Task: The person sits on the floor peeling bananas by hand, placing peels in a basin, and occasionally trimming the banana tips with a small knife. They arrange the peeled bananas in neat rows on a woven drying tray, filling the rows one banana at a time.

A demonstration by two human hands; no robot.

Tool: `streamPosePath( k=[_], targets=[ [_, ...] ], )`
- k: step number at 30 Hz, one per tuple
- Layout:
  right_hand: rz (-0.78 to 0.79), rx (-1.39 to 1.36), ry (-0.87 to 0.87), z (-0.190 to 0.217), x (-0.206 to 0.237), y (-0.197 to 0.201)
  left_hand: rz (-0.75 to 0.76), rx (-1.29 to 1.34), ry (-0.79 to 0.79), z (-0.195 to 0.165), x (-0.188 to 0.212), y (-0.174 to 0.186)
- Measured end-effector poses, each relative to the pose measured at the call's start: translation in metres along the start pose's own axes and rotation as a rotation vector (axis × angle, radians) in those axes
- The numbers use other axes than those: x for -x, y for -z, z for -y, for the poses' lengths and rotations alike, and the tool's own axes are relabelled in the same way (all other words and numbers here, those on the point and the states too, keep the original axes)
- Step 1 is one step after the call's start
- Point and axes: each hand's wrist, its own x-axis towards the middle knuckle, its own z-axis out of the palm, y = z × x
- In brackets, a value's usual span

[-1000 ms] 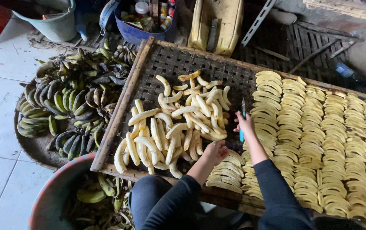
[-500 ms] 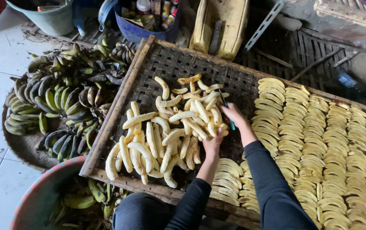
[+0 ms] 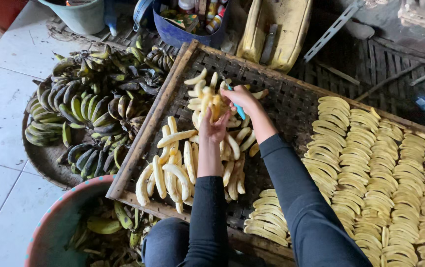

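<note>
Both hands have moved up the pile toward the tray's far edge. Left hand (image 3: 216,129) is closing around a peeled banana (image 3: 207,103) lifted above the heap of peeled bananas (image 3: 183,163); right hand (image 3: 240,97) is gripping a blue-handled knife (image 3: 238,110) beside it. Woven tray (image 3: 291,106) is showing bare mesh between the heap and the rows of slices (image 3: 370,158). Unpeeled bananas (image 3: 81,111) are lying beyond its wooden left rim.

— What are the arms doing?
— Both are reaching forward in dark sleeves, wrists bare. The left hand (image 3: 213,129) is lifting, fingers curled in a grasp.
— And the other?
— The right hand (image 3: 240,97) is extending further ahead, fingers closing, knuckles facing up.
</note>
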Motion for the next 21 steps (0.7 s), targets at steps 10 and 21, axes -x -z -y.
streamPosePath(
  k=[10, 21],
  targets=[
    [-0.369, 0.316, 0.047, -0.111, 0.053, 0.101, -0.034, -0.700, -0.287, 0.081, 0.047, -0.006],
    [-0.453, 0.853, 0.203, -0.227, 0.111, 0.095, -0.238, -0.887, -0.016, 0.112, 0.145, 0.036]
  ],
)
